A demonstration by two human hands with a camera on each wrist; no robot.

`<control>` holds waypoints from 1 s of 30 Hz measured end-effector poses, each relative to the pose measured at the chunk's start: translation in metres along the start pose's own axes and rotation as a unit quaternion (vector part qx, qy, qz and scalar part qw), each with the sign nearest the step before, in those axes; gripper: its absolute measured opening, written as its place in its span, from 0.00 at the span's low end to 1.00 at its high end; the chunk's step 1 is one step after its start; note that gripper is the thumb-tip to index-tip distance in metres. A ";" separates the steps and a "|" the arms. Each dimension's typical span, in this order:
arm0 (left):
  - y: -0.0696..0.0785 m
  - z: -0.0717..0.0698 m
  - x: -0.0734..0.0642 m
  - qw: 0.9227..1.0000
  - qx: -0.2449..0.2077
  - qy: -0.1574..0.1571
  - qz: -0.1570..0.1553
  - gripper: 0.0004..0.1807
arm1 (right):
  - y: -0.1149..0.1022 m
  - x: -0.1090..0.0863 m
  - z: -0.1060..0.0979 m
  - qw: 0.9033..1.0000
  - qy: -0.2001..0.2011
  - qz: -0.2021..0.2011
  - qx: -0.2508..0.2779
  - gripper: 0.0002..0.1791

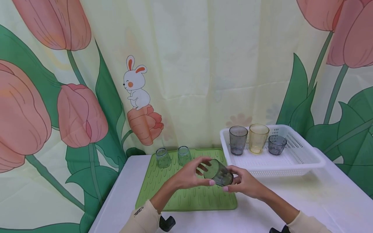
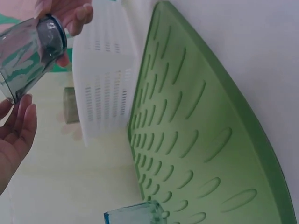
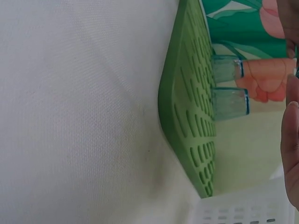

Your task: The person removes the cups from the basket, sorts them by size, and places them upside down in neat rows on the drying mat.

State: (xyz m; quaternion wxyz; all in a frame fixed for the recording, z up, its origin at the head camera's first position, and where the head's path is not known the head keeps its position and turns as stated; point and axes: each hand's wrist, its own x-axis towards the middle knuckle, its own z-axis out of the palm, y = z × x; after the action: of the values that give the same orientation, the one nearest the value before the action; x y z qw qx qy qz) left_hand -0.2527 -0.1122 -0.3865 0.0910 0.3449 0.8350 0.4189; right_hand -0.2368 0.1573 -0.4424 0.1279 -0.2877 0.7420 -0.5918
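Observation:
Both hands hold a grey tinted drinking glass (image 1: 222,175) above the right part of a green drying mat (image 1: 204,199). It is tilted on its side, mouth to the left. My left hand (image 1: 187,174) grips it near the rim, thumb below and fingers partly seen through the glass. At the base end, my right hand (image 1: 247,183) pinches it between thumb and fingers. In the left wrist view the glass (image 2: 30,53) spans between both hands. Only the edge of the right hand (image 3: 292,144) shows in the right wrist view.
Two bluish glasses (image 1: 163,158) (image 1: 184,156) stand upside down at the mat's back left. A white perforated basket (image 1: 306,158) at the right contains a tall grey glass (image 1: 238,140), a yellow glass (image 1: 258,139) and a short grey glass (image 1: 276,145). A printed curtain (image 1: 186,64) hangs behind.

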 end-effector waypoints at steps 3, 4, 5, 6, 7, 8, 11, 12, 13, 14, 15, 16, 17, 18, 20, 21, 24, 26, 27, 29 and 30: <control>-0.001 0.000 -0.001 1.000 0.000 -0.003 -0.007 0.43 | -0.001 0.000 -0.001 1.000 0.002 0.005 0.000 0.34; -0.001 0.000 -0.002 1.000 0.002 -0.003 -0.008 0.43 | -0.001 0.000 -0.001 1.000 0.003 0.008 0.001 0.35; -0.002 0.000 -0.002 1.000 0.003 -0.004 -0.008 0.43 | -0.001 0.000 -0.001 1.000 0.003 0.010 0.001 0.35; -0.003 0.000 -0.002 1.000 0.004 -0.004 -0.010 0.43 | -0.002 0.000 -0.001 1.000 0.004 0.011 0.001 0.36; -0.004 0.000 -0.002 1.000 0.005 -0.004 -0.011 0.43 | -0.002 0.000 -0.001 1.000 0.004 0.012 0.002 0.36; -0.004 0.000 -0.002 1.000 0.006 -0.004 -0.011 0.43 | -0.002 0.000 -0.001 1.000 0.005 0.012 0.002 0.36; -0.006 0.001 -0.003 1.000 0.007 -0.005 -0.016 0.43 | -0.002 0.000 -0.002 1.000 0.008 0.010 -0.002 0.36; -0.006 0.001 -0.003 1.000 0.007 -0.006 -0.018 0.43 | -0.002 0.000 -0.002 1.000 0.009 0.009 -0.005 0.36; -0.007 0.001 -0.004 1.000 0.006 -0.007 -0.019 0.43 | -0.003 0.000 -0.003 1.000 0.009 0.008 -0.007 0.36; -0.008 0.002 -0.004 1.000 0.005 -0.009 -0.020 0.43 | -0.003 0.000 -0.003 1.000 0.010 0.009 -0.008 0.36; -0.009 0.002 -0.004 1.000 0.004 -0.010 -0.022 0.43 | -0.003 0.000 -0.003 1.000 0.011 0.009 -0.009 0.36; -0.010 0.002 -0.004 1.000 0.004 -0.010 -0.023 0.43 | -0.003 0.000 -0.003 1.000 0.011 0.009 -0.009 0.36; -0.011 0.002 -0.005 1.000 0.004 -0.011 -0.024 0.43 | -0.004 0.000 -0.003 1.000 0.011 0.009 -0.010 0.36; -0.012 0.003 -0.005 1.000 0.003 -0.012 -0.025 0.43 | -0.004 0.000 -0.003 1.000 0.011 0.009 -0.011 0.36; -0.014 0.003 -0.006 1.000 0.003 -0.013 -0.027 0.42 | -0.004 0.001 -0.003 1.000 0.011 0.009 -0.011 0.35; -0.015 0.003 -0.006 1.000 0.002 -0.014 -0.027 0.42 | -0.005 0.001 -0.003 1.000 0.011 0.009 -0.011 0.36; -0.016 0.004 -0.007 0.999 -0.002 -0.015 -0.028 0.42 | -0.006 0.001 -0.003 1.000 0.011 0.012 -0.010 0.36; -0.016 0.004 -0.008 0.999 -0.005 -0.015 -0.029 0.43 | -0.007 0.001 -0.003 1.000 0.010 0.014 -0.006 0.37; -0.017 0.004 -0.008 0.999 -0.006 -0.015 -0.030 0.43 | -0.007 0.001 -0.003 1.000 0.009 0.015 -0.003 0.37; -0.017 0.005 -0.009 0.999 -0.007 -0.014 -0.028 0.43 | -0.007 0.001 -0.002 1.000 0.008 0.015 0.004 0.37; -0.018 0.005 -0.009 1.000 -0.007 -0.014 -0.027 0.42 | -0.007 0.001 -0.002 1.000 0.008 0.014 0.007 0.37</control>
State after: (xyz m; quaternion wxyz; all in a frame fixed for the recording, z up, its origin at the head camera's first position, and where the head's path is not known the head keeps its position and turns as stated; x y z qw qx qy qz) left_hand -0.2523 -0.1223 -0.4046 0.1162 0.3273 0.8400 0.4169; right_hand -0.2370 0.1572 -0.4347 0.1322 -0.2719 0.7430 -0.5972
